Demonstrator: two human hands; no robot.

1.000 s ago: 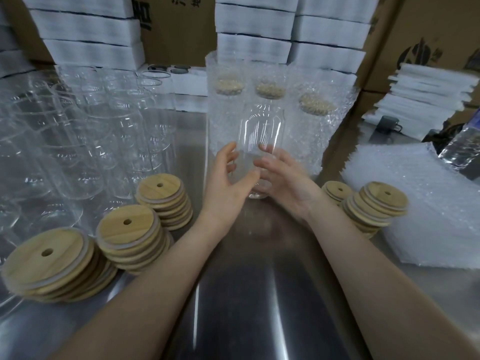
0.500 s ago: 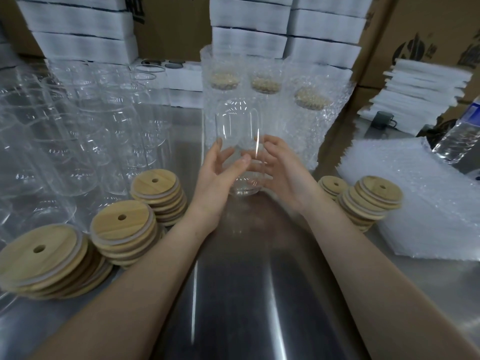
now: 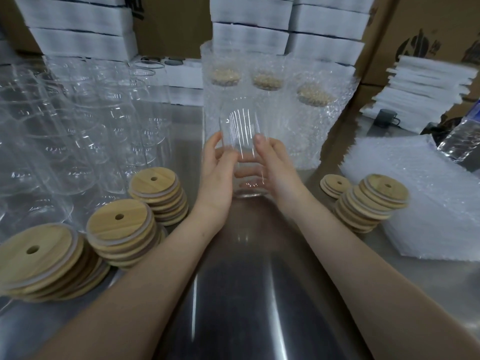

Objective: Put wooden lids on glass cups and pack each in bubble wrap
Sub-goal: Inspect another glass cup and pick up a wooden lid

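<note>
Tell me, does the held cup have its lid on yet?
No. The cup between both hands is uncovered; lids sit stacked beside.

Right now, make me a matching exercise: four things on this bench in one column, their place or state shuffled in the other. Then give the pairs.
Things
1. Bare cup
2. Wrapped cups
3. Bubble wrap sheets
4. Empty cups

Places or states
A. Stacked flat on the right
B. Held between the left hand and the right hand, no lid on
C. Standing at the back, lids on
D. Crowded on the left, no lids

Pairs: 1-B, 2-C, 3-A, 4-D
</note>
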